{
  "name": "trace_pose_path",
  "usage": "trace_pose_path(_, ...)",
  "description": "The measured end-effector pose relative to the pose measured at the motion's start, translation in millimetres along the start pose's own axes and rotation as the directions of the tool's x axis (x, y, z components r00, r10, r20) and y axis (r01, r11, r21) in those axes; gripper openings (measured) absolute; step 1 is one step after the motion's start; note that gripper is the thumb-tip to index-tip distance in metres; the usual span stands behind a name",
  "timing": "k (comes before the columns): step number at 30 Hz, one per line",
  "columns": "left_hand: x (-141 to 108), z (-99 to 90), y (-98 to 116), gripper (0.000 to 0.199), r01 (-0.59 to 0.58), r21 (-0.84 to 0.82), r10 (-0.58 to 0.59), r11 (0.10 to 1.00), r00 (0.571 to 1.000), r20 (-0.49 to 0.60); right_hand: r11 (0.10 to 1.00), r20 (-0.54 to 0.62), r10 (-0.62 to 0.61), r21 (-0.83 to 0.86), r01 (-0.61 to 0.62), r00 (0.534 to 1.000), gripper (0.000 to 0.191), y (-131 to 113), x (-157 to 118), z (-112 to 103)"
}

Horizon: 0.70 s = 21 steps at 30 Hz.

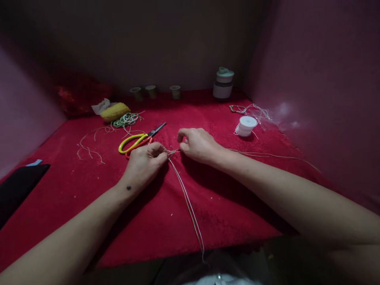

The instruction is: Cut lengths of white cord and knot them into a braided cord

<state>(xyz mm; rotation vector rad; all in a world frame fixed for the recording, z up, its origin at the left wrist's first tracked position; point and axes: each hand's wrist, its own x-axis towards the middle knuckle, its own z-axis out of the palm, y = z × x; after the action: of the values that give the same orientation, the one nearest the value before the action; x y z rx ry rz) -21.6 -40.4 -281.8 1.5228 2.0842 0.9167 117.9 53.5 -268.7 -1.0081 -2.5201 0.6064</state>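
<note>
No readable text, brand or number. Nearest thing to a sign: one small dark mark on left hand, by the wrist, on the near side of the scissors; heart-like, though too small to be sure. Spool, right of scissors: pale top face, any print illegible. Jar, beyond scissors to the right: dark band, too dim to read. Cups, beyond scissors: likewise dim.
</note>
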Motion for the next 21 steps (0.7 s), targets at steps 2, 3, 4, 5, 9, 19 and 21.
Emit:
trace_pose_path(2, 0, 0.4, -2, 0.010, -0.029, 0.001, 0.029, 1.000, 1.000, -0.004, 0.998, -0.065, -0.047, -0.044, 0.044, 0.997, 0.023, -3, -4, 0)
trace_pose_path(3, 0, 0.6, -4, 0.010, -0.040, -0.007, 0.040, 0.999, 0.999, -0.002, 0.997, -0.071, -0.063, -0.050, 0.060, 0.996, 0.022, -4, -5, 1)
trace_pose_path(4, 0, 0.9, -5, 0.010, -0.049, -0.016, 0.049, 0.999, 0.999, 0.001, 0.996, -0.068, -0.076, -0.047, 0.073, 0.995, 0.020, -6, -6, 2)
trace_pose_path(5, 1, 1.2, -6, 0.010, -0.058, -0.022, 0.058, 0.998, 0.998, 0.003, 0.995, -0.060, -0.088, -0.041, 0.086, 0.994, 0.020, -7, -7, 3)
trace_pose_path(9, 1, 2.3, -8, 0.010, -0.092, -0.010, 0.092, 0.996, 0.996, -0.007, 0.995, 0.003, -0.099, -0.027, 0.099, 0.995, 0.019, -8, -7, 11)
trace_pose_path(19, 1, 4.8, -9, 0.013, -0.172, 0.036, 0.172, 0.984, 0.985, -0.002, 0.989, 0.068, -0.081, -0.117, 0.089, 0.994, 0.016, -8, -8, 19)
trace_pose_path(21, 0, 5.2, -9, 0.013, -0.205, 0.062, 0.206, 0.977, 0.978, -0.008, 0.989, 0.049, -0.081, -0.116, 0.086, 0.995, 0.017, -8, -8, 19)
